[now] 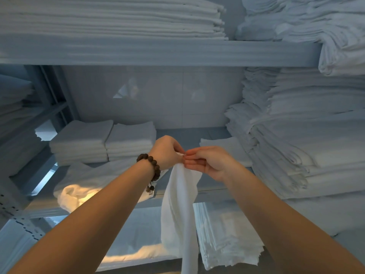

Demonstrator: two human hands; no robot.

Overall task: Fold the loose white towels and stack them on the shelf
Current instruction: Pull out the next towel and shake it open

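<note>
towel [180, 210] hangs lengthwise straight down from both hands [183, 158].

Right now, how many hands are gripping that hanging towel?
2: the left hand, wearing a bead bracelet, and the right hand. Both pinch the top edge of the towel, meeting in front of the middle shelf.

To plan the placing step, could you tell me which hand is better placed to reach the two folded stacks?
Probably left: the left hand and right hand both pinch the hanging towel, but the folded stacks sit just beyond the left hand, to its left.
</note>
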